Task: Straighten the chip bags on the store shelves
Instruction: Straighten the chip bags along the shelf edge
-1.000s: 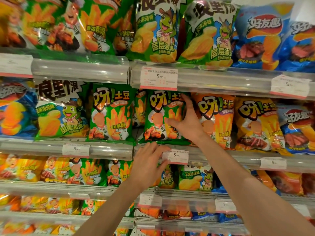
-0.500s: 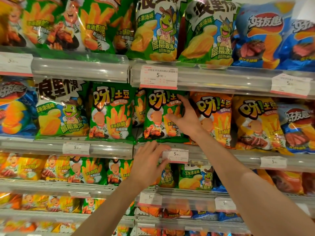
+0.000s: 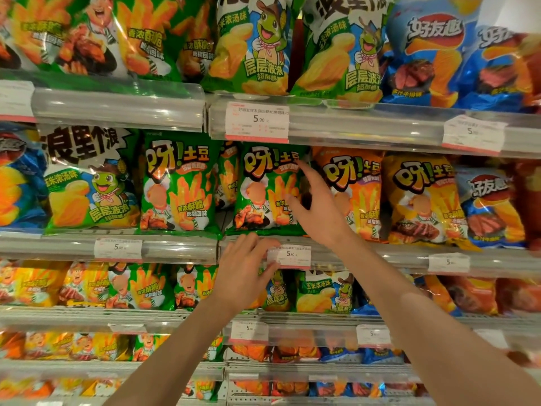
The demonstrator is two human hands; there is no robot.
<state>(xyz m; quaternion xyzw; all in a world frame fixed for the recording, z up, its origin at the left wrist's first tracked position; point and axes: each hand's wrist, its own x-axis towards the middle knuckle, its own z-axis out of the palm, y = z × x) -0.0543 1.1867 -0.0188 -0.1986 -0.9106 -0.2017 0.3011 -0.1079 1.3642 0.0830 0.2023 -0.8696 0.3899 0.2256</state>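
Observation:
A green fries-print chip bag (image 3: 263, 189) stands upright on the second shelf from the top, between a matching green bag (image 3: 178, 183) and an orange bag (image 3: 354, 191). My right hand (image 3: 317, 206) is at the green bag's right edge with fingers spread and straight; the index finger points up along the edge and the thumb touches the bag's front. Below it, my left hand (image 3: 246, 268) lies flat on the shelf rail (image 3: 181, 247), its fingertips against a price tag (image 3: 289, 256).
The shelves above and below are packed with green, blue, yellow and orange chip bags. A second green bag (image 3: 227, 177) sits further back in the gap between the two front green bags. Clear plastic rails with price tags front every shelf.
My right hand has loosened from the green bag's right edge and its fingers have spread. The bag stands a little straighter. My left hand has stayed on the rail.

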